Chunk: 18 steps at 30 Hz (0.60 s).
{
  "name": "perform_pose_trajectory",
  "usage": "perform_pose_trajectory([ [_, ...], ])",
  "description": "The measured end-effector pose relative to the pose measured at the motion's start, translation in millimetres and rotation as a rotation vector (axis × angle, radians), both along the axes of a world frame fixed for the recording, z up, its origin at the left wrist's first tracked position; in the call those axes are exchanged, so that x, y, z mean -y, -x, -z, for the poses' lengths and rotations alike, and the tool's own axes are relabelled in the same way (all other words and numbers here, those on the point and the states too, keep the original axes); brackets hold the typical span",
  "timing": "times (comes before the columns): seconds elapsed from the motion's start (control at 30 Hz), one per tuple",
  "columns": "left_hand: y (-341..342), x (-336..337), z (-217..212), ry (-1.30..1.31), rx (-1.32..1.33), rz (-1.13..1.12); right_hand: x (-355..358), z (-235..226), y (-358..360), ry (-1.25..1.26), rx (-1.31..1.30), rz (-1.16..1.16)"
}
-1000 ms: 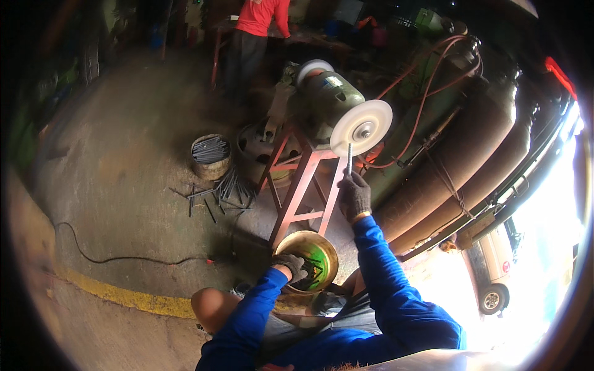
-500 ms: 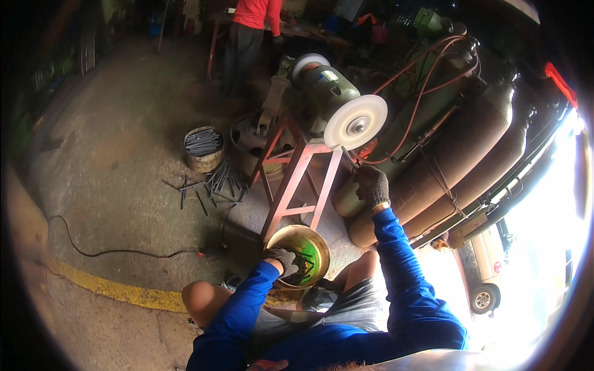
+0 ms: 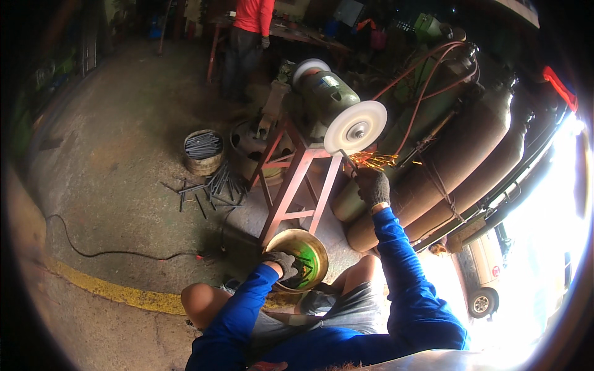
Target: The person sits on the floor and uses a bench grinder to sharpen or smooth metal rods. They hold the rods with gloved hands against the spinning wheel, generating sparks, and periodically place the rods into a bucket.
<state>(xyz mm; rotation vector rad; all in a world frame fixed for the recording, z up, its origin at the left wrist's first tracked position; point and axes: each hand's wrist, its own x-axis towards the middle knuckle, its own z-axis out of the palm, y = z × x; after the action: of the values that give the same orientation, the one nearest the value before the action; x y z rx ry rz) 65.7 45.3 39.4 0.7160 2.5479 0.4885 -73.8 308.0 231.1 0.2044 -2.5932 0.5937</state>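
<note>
My right hand (image 3: 372,187), in a dark knit glove, is closed on a short dark metal rod (image 3: 350,162). The rod's far end meets the lower edge of the pale grinding wheel (image 3: 341,135) on a green bench grinder (image 3: 329,91). Orange sparks (image 3: 375,160) fly rightward from there. My left hand (image 3: 283,264), also gloved, rests over the left side of a round bucket (image 3: 323,248), its fingers reaching inside and mostly hidden. Several short dark rods (image 3: 305,272) lie in the bucket's bright green interior.
A red metal stand (image 3: 291,190) carries the grinder. On the left, a tub (image 3: 202,166) holds dark rods, with loose rods (image 3: 218,185) beside it. Large gas cylinders (image 3: 448,161) with red hoses (image 3: 413,131) lie to the right. A cable (image 3: 124,252) crosses the floor. A person in red (image 3: 252,18) stands behind.
Sparks now spray from the wheel's lower edge, where none showed before. The rod in my right hand has tilted slightly. The person in red has shifted a little left. My left hand barely moved.
</note>
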Motion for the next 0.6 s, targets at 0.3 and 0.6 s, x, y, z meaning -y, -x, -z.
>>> perform_pose_trajectory([
  [0.3, 0, 0, 3, 0.011, 0.007, 0.001, 1, 4, 0, -0.026, 0.002, 0.065],
  [0.6, 1, -2, 9, 0.001, -0.019, 0.006, -19, 20, 14, -0.369, -0.220, -0.012],
])
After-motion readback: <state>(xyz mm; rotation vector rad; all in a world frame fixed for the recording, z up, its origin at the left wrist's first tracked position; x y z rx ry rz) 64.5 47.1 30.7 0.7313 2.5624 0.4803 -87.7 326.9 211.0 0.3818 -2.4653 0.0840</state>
